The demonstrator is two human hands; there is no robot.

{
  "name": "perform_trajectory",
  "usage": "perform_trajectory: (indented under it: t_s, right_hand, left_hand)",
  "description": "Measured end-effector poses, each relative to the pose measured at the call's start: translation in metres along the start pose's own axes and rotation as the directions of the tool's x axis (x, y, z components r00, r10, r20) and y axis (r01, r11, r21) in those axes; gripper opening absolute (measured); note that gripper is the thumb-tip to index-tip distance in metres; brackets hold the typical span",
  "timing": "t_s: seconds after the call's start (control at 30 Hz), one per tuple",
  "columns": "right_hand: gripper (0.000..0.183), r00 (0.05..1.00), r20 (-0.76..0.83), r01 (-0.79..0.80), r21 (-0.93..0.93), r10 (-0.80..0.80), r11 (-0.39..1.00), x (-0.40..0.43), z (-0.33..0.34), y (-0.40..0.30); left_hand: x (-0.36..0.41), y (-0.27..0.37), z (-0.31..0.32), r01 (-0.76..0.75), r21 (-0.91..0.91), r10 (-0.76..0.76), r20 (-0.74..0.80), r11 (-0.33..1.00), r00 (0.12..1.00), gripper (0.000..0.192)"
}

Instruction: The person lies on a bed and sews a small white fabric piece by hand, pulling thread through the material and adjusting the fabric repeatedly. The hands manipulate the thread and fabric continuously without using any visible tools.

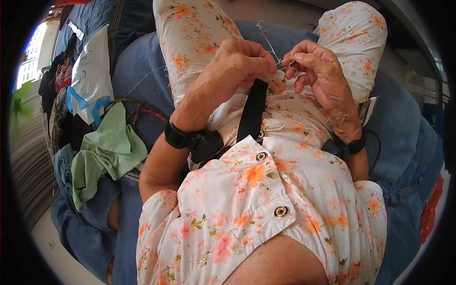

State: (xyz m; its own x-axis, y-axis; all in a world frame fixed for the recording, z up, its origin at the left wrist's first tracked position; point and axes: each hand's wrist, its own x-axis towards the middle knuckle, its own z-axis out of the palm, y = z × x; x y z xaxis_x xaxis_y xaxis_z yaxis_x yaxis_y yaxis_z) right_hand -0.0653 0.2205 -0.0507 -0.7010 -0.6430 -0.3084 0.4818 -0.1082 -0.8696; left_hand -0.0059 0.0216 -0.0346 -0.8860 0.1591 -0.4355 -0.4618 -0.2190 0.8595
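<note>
Both hands are raised close together over my lap. My left hand (pixel 245 62) pinches thin pale thread between thumb and forefinger. Thumb and fingers of my right hand (pixel 317 67) grip a loop of the same thread, its other fingers loosely curled. A knotted white cord (pixel 268 42) runs from between the hands up over the blue seat cover. More fine loose thread (pixel 144 76) lies on the blue cover, left of the floral trousers (pixel 199 39). Whether a needle or hook is held cannot be told.
A light green cloth (pixel 107 142) lies on the blue cover (pixel 395 142) at left. Above it are a white plastic bag (pixel 93 71) with blue handles and bundled dark fabrics (pixel 58 78). A black strap (pixel 252 110) hangs down my front. A dark printed card (pixel 367 110) sits beside my right wrist.
</note>
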Motion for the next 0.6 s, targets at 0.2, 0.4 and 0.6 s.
perform_trajectory:
  t_s: [0.2,0.4,0.6]
  right_hand:
    - [0.016,1.000,-0.025,0.017,0.019,-0.017,1.000,-0.0015,0.0031,-0.0012]
    - [0.017,1.000,0.006,-0.003,0.123,0.002,0.992,-0.0047,0.0024,-0.0011]
    - [0.029,0.986,0.096,-0.148,0.104,0.139,0.983,-0.0099,-0.0036,-0.0014]
  left_hand:
    - [-0.0006,-0.0004,-0.0005,-0.002,0.044,0.002,0.002,0.999,1.000,0.012]
    - [-0.0024,0.0008,-0.0004,0.003,0.033,-0.004,0.025,0.999,1.000,0.011]
    - [-0.0043,0.0022,-0.0005,-0.006,0.095,-0.004,0.100,0.995,0.995,0.012]
